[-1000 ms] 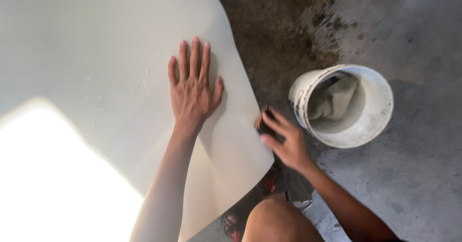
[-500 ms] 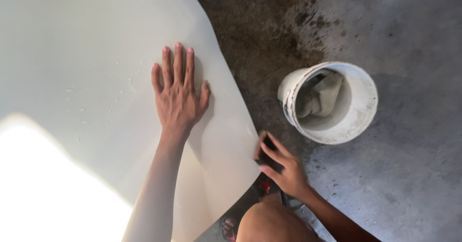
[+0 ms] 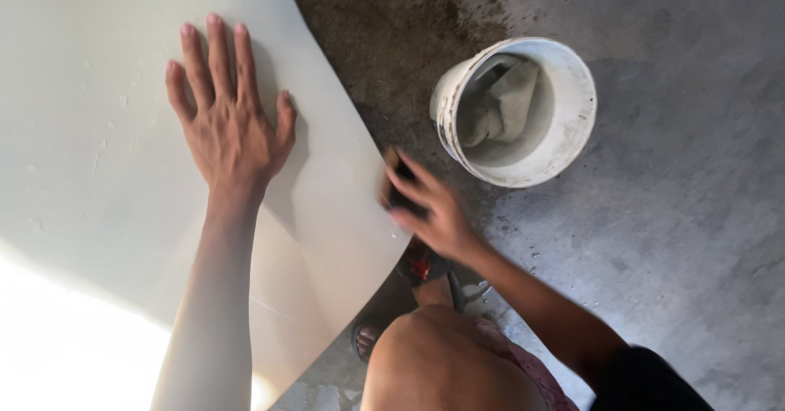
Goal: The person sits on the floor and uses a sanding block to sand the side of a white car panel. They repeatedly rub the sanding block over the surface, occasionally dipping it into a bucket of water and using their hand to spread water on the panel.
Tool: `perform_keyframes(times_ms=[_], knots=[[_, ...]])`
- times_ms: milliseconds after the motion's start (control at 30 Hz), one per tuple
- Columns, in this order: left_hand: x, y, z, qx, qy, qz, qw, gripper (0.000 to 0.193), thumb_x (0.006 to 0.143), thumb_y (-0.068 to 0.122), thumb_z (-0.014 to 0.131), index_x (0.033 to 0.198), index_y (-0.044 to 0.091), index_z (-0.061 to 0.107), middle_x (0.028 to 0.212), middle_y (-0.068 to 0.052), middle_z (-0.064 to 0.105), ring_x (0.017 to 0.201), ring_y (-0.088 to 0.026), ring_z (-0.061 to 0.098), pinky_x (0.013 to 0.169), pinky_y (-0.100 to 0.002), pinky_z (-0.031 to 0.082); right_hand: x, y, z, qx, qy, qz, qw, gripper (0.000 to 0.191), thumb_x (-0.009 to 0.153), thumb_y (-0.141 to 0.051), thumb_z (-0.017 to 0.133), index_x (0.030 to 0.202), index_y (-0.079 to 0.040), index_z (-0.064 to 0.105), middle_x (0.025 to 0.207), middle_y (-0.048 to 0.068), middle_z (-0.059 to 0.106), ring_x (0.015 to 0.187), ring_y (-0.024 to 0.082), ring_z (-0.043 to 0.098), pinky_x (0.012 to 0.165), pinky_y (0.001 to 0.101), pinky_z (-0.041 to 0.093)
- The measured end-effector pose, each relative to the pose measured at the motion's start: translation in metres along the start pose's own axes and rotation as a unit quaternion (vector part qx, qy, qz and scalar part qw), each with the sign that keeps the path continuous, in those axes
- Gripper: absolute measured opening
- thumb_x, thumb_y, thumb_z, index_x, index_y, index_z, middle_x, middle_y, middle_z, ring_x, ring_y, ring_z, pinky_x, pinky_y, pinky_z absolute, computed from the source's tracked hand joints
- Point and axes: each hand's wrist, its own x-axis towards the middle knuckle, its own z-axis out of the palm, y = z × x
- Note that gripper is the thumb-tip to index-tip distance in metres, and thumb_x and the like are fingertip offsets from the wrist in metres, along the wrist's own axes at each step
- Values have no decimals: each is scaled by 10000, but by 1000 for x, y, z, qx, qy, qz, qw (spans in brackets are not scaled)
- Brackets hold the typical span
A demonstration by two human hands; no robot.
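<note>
- Left hand (image 3: 231, 125): lies flat with fingers spread on the large pale panel (image 3: 98, 198), palm down near its right edge. Grip apart, nothing clamped; it only presses.
- Right hand (image 3: 429, 206): fingers curled together round a small dark pad (image 3: 399, 184), held against the curved right edge of the panel. The hand is blurred, so what kind of pad it is I cannot tell.
- Panel: fills the left of the view, over the concrete floor (image 3: 695, 215); its near part is washed out by glare. Small flecks show on the surface left of the flat hand.
- White bucket (image 3: 572, 125): stands on the floor to the far right of the pad hand, apart from the panel, with a crumpled grey cloth (image 3: 500, 100) inside.
- A bent knee (image 3: 441, 362) and a sandalled foot (image 3: 425, 268) sit near, just under the panel's edge.
- Judgement on doing the edge work well: keep the flat hand's weight close to the worked spot so the thin edge does not flex; keep the pad square to the edge with short, even strokes.
- Risk, as judged: a tilted pad would round the edge unevenly or slip off toward the foot.
</note>
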Motion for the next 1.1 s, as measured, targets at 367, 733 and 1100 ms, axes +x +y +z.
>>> perform_keyframes(times_ms=[367, 733, 1100], knots=[[-4, 7, -9, -15, -40, -25, 999, 779, 1064, 425, 473, 1713, 116, 172, 1772, -129, 100, 1621, -346, 17, 1320, -560, -5, 111, 23, 23, 43, 54, 50, 996, 576, 1009, -345, 727, 1507, -115, 552, 1598, 228, 482, 1430, 350, 595, 1174, 445, 532], [4, -8, 4, 31, 20, -3, 999, 801, 1049, 468, 444, 1718, 120, 171, 1772, -117, 98, 1624, -316, 35, 1314, -510, 6, 15, 4, 24, 18, 65, 8, 998, 601, 963, -305, 771, 1470, -51, 572, 1619, 271, 423, 1457, 420, 516, 1194, 465, 462], [6, -7, 5, 48, 35, -1, 998, 839, 1018, 460, 447, 1657, -12, 178, 1741, -120, 168, 1612, -280, 81, 1306, -483, 53, 340, -13, 33, 34, 59, -18, 997, 466, 966, -461, 719, 1305, -143, 694, 1342, 117, 758, 1226, 233, 750, 1100, 383, 570]])
